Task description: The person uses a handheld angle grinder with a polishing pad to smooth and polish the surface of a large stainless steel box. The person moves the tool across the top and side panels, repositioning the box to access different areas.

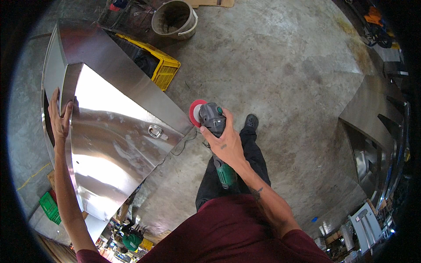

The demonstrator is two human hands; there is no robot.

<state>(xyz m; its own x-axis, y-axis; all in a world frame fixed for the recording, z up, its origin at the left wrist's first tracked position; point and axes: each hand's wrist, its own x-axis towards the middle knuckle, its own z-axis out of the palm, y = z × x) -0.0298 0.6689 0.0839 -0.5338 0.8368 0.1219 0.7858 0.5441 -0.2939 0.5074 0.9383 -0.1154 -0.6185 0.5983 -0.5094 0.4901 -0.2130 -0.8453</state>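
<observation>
Both hands are occupied: the right hand (229, 144) clasps the grinder (213, 123) off the right corner of the steel box (118, 136), presumably keeping the red disc (193, 111) clear; the left hand (60, 122) grips the box's upper-left edge, likely bracing. Its glossy, tapering metal bears a looped handle (151, 131).

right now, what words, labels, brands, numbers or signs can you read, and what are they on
None can be read.
Green-and-grey power tool: any marks are too small to read.
Large metal piece: no legible lettering.
Yellow crate: nothing legible.
</observation>
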